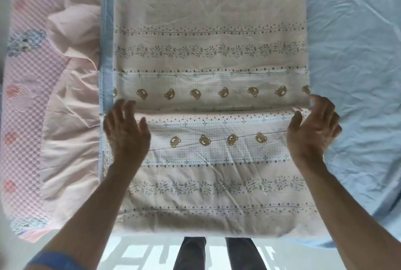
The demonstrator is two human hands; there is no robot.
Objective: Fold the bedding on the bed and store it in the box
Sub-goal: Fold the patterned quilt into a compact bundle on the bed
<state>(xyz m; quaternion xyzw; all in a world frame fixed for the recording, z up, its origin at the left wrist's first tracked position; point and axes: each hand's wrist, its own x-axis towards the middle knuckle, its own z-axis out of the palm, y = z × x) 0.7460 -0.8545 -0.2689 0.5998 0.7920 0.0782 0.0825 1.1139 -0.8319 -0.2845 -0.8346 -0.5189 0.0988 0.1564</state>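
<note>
Bear-print quilt [208,52] lies lengthwise on the bed [355,52], near end folded over. Left hand [127,133] and right hand [312,131] released, fingers spread at fold edge.

We observe bright, soft, even light with faint shadows. The left hand [127,131] shows motion blur. Wide-angle distortion bends the frame's left edge; the lower centre is overexposed.

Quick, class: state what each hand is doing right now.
Left hand: open, fingers spread, holding nothing.
Right hand: open beside the folded bear-print quilt, holding nothing.
</note>
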